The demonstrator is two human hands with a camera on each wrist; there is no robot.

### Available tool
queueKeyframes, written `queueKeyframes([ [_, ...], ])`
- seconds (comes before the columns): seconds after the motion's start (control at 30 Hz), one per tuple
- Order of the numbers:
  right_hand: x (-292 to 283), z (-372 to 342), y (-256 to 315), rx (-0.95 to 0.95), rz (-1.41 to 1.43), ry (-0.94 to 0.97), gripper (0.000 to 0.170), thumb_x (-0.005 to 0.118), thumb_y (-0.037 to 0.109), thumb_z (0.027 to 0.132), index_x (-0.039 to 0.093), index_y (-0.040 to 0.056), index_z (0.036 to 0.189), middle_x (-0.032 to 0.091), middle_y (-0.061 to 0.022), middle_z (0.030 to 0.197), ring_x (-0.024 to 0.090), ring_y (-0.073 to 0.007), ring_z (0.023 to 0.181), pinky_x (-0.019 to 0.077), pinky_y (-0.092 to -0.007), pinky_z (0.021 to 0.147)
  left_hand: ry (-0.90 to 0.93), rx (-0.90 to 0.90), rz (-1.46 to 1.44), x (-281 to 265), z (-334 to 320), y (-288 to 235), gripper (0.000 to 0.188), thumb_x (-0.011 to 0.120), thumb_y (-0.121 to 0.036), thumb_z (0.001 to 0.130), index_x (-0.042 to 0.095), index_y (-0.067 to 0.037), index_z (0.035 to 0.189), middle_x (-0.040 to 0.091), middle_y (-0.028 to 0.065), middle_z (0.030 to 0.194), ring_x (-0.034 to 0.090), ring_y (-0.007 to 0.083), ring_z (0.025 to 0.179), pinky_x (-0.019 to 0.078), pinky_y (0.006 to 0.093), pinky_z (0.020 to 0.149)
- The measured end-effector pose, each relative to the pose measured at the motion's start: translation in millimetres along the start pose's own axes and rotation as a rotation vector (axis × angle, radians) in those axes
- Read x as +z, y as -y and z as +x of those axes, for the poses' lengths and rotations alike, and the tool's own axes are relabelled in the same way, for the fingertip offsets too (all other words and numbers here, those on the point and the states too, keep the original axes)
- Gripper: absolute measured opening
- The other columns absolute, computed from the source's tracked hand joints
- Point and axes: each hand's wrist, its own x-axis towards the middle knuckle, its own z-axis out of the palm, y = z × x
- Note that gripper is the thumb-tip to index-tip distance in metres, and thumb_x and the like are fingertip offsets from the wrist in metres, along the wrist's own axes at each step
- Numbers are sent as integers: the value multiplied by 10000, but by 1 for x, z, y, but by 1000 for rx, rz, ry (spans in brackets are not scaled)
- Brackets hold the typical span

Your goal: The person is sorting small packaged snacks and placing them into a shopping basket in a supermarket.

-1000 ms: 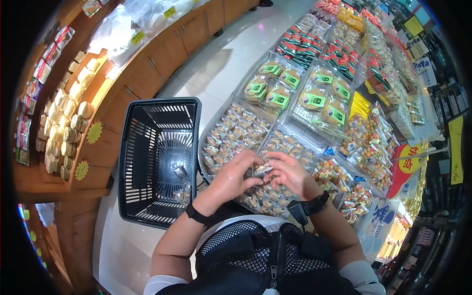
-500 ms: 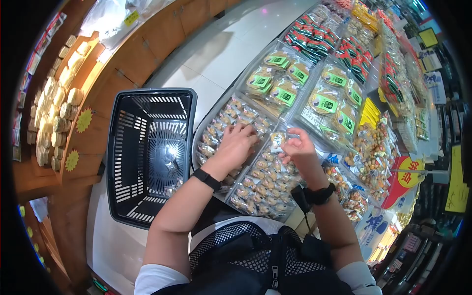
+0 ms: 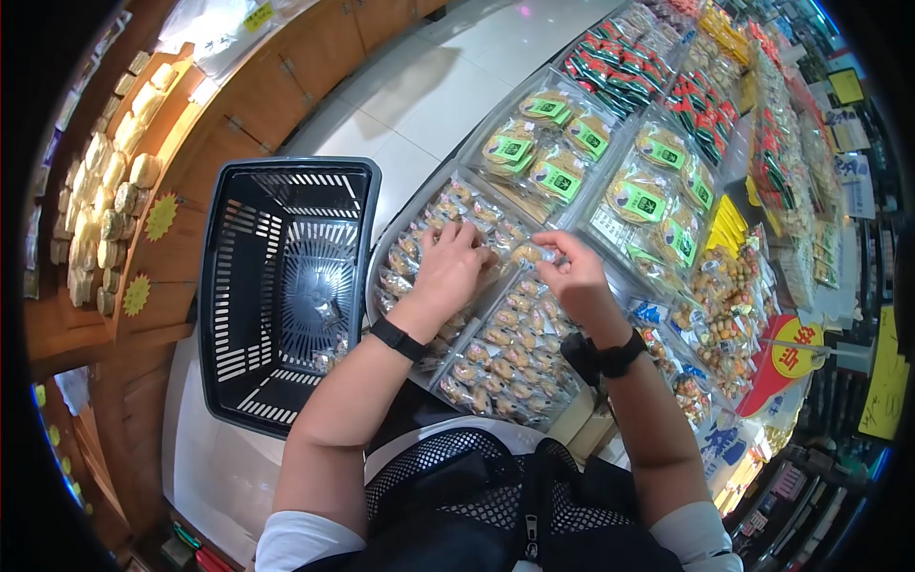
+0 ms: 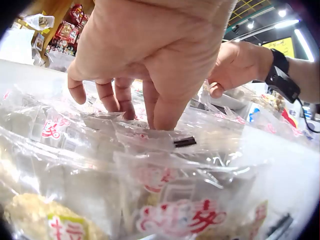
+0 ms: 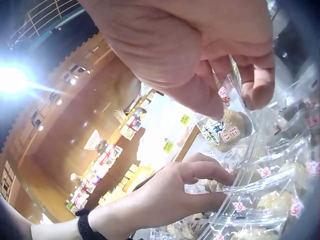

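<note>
My right hand point(image 3: 578, 278) pinches a small clear-wrapped pastry packet point(image 3: 530, 255) above the divider between two bins. In the right wrist view, this packet point(image 5: 231, 127) shows a pale, crumbly round pastry and red print. My left hand point(image 3: 446, 275) reaches down into the left bin, its fingers spread among wrapped pastries point(image 3: 456, 212). Up close in the left wrist view, the fingertips touch the crinkled wrappers point(image 4: 165, 180), with part of them hidden in the plastic. More wrapped pastries point(image 3: 515, 353) fill the bin below my right hand.
A black shopping basket point(image 3: 217, 286) with a few small packets point(image 3: 328, 353) at its bottom stands left of the bins. Farther back are trays of green-labelled round packets point(image 3: 639, 200) and red-and-green packets point(image 3: 610, 62). A wooden counter point(image 3: 257, 105) runs along the left.
My hands, together over one packet a second ago, have parted. The left went to the left bin's pastries; the right keeps a packet and has brought it down toward the divider.
</note>
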Motion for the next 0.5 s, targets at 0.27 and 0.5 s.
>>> queueKeyframes([
  [0.27,1,5,1,12,128,-107,260,650,67,850,589,28,1100,571,-45,868,507,-97,695,445,-264,615,-38,230,44,2,20,0,395,729,-133,770,644,-122,1156,578,61,1245,475,284,1251,316,529,1067],
  [0.5,-2,-4,6,86,174,-122,227,632,74,891,530,36,1090,547,-44,886,510,-57,630,418,-226,537,43,319,168,15,27,9,306,595,-187,883,677,-227,1175,538,5,1324,434,267,1326,264,560,1141],
])
